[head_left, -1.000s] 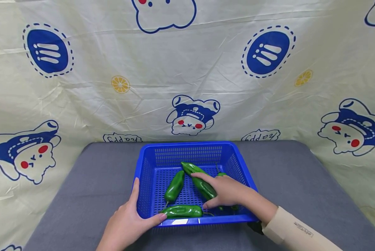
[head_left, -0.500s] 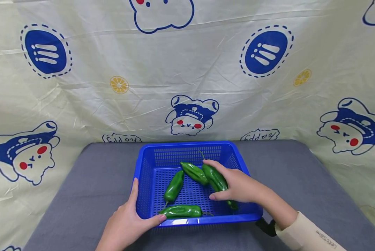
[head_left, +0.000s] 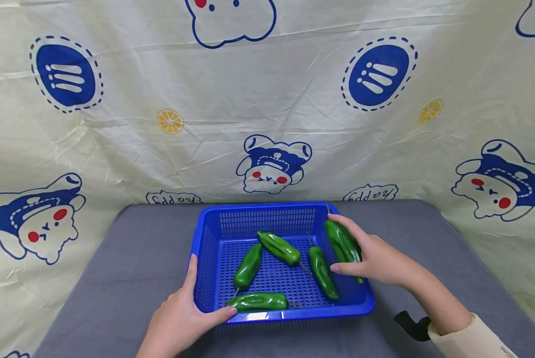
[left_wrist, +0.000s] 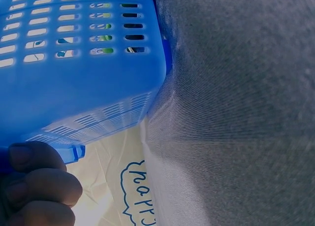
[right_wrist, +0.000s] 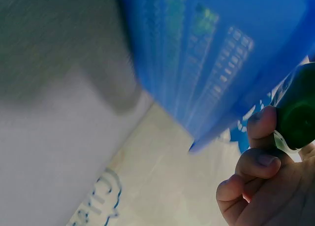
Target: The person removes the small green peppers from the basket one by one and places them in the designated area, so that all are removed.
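Note:
A blue plastic basket (head_left: 307, 313) with slotted walls stands on the grey cloth. My left hand (head_left: 175, 311) holds its front-left corner, thumb over the front rim; the left wrist view shows the curled fingers (left_wrist: 44, 184) at the rim. Over the basket's right rim, my right hand (head_left: 379, 258) grips a long green pepper (head_left: 339, 238), its thin stem pointing away from me. In the right wrist view this pepper (right_wrist: 298, 110) sits against the curled fingers. Several similar peppers lie spread inside the basket, one along the front wall (head_left: 260, 301) and another on the right (head_left: 322, 272).
Grey cloth (head_left: 128, 278) covers the table on both sides of the basket. Behind it hangs a pale curtain (head_left: 213, 149) with blue cartoon prints. A black strap (head_left: 412, 325) shows near my right wrist.
My right hand has picked a pepper up from the basket's right part and carried it right, to over the right rim. The pepper lying beneath is now uncovered. The left hand stays put.

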